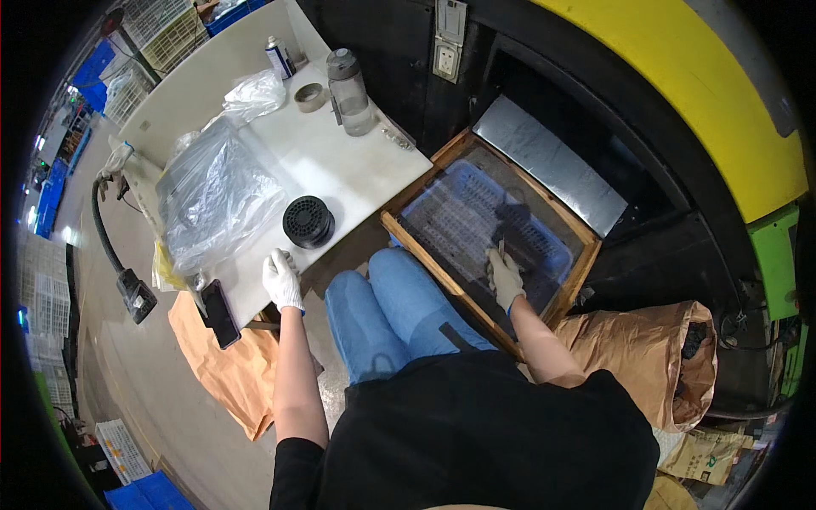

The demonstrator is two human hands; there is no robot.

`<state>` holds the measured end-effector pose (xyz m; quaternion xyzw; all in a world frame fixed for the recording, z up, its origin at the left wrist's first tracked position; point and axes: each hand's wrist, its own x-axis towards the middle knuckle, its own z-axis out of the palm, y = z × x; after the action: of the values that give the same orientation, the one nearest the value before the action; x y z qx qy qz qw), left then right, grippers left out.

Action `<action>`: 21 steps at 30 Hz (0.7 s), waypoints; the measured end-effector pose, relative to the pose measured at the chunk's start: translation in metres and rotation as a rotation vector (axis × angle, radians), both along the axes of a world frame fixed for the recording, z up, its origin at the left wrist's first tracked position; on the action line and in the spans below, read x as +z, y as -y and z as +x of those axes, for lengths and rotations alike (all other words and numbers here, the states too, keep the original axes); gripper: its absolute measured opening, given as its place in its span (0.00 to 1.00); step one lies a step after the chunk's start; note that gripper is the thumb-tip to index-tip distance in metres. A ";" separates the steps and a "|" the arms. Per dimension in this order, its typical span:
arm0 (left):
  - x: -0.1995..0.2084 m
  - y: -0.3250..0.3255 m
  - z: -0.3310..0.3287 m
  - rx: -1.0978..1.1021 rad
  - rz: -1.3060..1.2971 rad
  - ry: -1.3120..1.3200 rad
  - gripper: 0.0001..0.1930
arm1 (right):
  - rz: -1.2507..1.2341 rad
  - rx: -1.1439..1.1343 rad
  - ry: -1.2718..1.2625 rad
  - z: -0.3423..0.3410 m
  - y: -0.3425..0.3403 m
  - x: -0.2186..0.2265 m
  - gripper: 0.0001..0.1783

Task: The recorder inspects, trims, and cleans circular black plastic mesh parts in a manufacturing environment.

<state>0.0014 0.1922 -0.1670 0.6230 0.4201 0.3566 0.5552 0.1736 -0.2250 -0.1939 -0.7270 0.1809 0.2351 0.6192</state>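
My left hand [281,280], in a white glove, hovers at the front edge of the white table. Its fingers are curled in, and whatever they may hold is hidden. Just beyond it stands a round black part with a slotted top [308,222]. To the right, my gloved right hand [506,278] is over a wooden-framed box [430,274] with a blue plastic basket [463,183] inside. Its fingers are pinched together at a small thing too unclear to name. A dark shape lies just past those fingertips.
On the table are clear plastic bags [223,200], a tape roll [310,98], a water bottle [349,95], a spray can [279,58] and a phone [220,314]. Brown paper sacks [633,348] stand low at both sides. A black-and-yellow machine [671,93] rises behind the box.
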 end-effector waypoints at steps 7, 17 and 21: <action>0.000 0.000 -0.001 -0.017 0.000 0.006 0.18 | 0.028 -0.108 0.055 -0.008 0.029 -0.065 0.13; -0.006 -0.001 0.000 -0.015 -0.021 0.042 0.17 | -0.303 -0.419 -0.171 -0.023 0.109 -0.087 0.27; -0.010 0.000 0.000 -0.015 0.107 -0.029 0.17 | -0.373 -0.488 -0.119 -0.028 0.094 -0.070 0.30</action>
<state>0.0013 0.1925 -0.1769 0.6600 0.4037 0.3652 0.5178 0.1459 -0.3187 -0.2641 -0.7481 0.4260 0.0844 0.5017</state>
